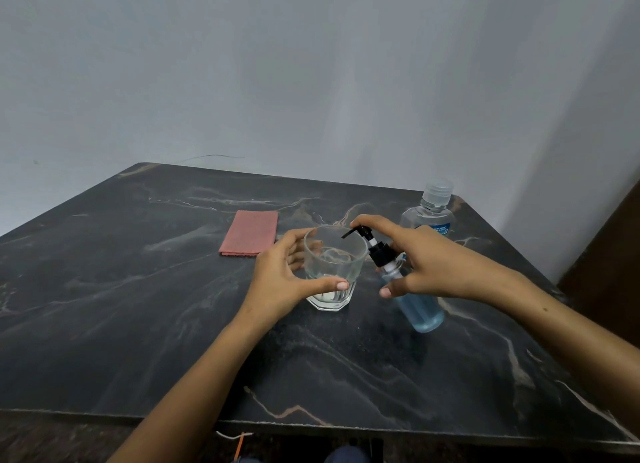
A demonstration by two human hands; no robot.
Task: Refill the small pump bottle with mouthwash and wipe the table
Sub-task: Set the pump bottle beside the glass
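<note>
Gripping a clear glass tumbler (333,268), the left hand (287,275) is curling thumb across the near wall and fingers round the far side. Glass is standing near the table's (138,306) middle, toward the right edge. Right hand (429,261) is holding the small pump bottle (417,306) just right of the glass; index finger is resting on the black pump head (363,235), thumb and other fingers wrapping the neck. Bottle is tilting, blue liquid inside. Mouthwash bottle (429,213) is standing at the far right corner. Pink cloth (250,232) is lying folded left of the glass.
</note>
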